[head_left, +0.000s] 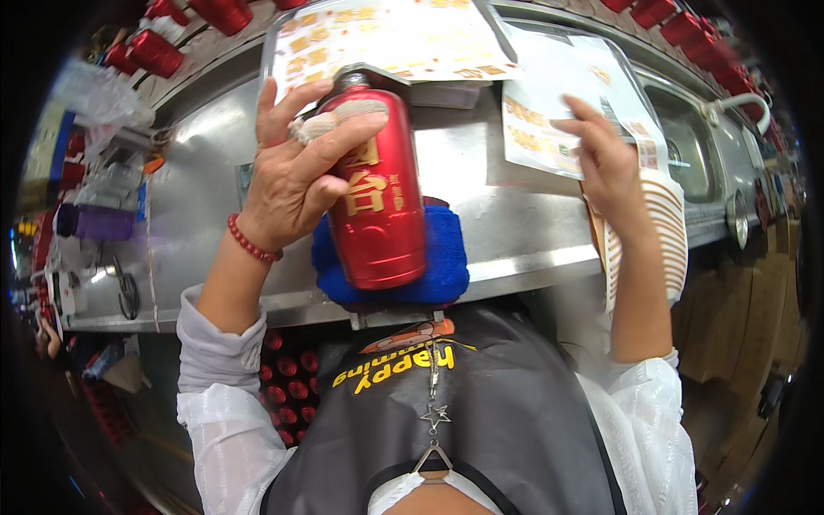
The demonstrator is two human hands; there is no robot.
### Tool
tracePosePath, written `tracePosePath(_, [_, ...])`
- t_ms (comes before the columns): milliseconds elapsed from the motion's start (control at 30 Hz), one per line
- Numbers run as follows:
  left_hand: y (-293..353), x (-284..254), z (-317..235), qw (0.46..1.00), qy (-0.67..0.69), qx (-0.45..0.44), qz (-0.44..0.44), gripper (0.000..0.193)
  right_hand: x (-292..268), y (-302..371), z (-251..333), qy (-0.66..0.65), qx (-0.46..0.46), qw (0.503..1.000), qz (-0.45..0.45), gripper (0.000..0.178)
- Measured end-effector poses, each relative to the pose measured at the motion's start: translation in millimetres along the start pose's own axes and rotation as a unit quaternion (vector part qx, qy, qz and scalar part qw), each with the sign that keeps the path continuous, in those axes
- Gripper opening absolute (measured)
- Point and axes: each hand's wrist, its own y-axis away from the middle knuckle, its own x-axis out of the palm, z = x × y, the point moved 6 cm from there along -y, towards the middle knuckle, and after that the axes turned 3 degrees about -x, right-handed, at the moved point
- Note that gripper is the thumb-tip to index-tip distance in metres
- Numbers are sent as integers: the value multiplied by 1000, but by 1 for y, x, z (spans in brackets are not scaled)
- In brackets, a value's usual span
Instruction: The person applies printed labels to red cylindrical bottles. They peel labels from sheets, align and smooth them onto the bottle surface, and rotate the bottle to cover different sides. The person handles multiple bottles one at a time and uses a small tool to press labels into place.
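Note:
A red metal bottle point(378, 215) with gold lettering and a bare metal neck leans over a blue cloth point(445, 249) on a padded rest at the counter's near edge. My left hand point(296, 163) grips its upper left side; white wrapping covers a finger lying across the bottle. To the right, my right hand point(605, 163) hovers over a white sheet of gold decals point(541, 129). Its fingers are bent and apart, and I see nothing held between them. Another large decal sheet point(395, 39) lies on a tray beyond the bottle.
A stack of white curved-edged pieces point(657, 223) sits below my right wrist. Farther right is a sink point(687, 129) with a faucet point(747, 107). More red bottles point(154, 53) stand along the back. Clear plastic and a purple container point(101, 221) are at left.

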Motion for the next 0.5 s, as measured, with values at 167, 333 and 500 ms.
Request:
tracePosePath(167, [12, 12, -12, 999, 39, -10, -22, 66, -36, 36, -136, 212, 300, 914, 174, 33])
tracePosePath(333, [21, 19, -8, 997, 61, -7, -57, 62, -23, 36, -163, 189, 366, 901, 135, 65])
tracePosePath(500, [23, 19, -7, 997, 59, -4, -57, 61, -18, 38, -168, 152, 403, 895, 112, 59])
